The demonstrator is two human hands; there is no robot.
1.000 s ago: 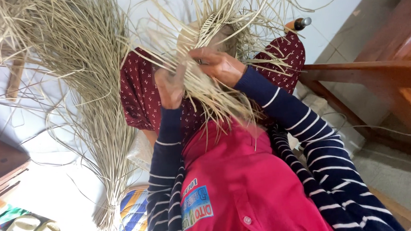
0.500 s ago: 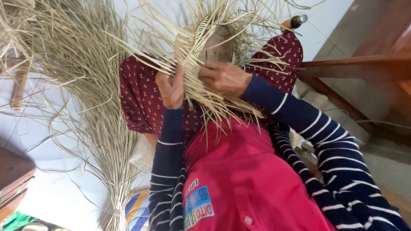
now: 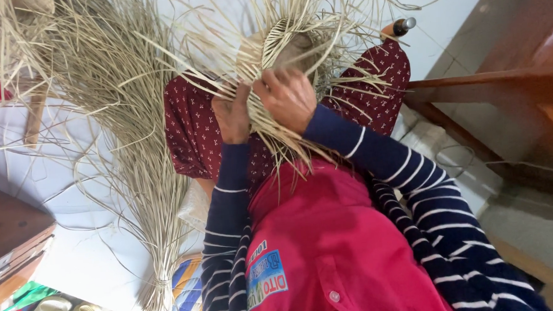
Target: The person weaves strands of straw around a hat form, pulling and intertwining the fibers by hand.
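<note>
While the half-woven straw piece (image 3: 286,47) sits on the lap w/ loose strands sticking out everywhere, both hands are closed on it: left hand (image 3: 232,117) pinching strands at the edge, right hand (image 3: 288,98) gripping the woven part. Imo keep tension even & feed one strand at a time. Big straw bundle (image 3: 124,138) lies on the pale floor (image 3: 74,261) nearby, wooden furniture (image 3: 506,80) off to the right.

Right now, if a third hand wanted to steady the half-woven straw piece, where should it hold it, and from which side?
Probably the dense woven band at the top, coming from the far side, away from the body. There the strands are locked together and firm. Below, the left hand and right hand already grip the loose ends, which fan out and would slip.
</note>
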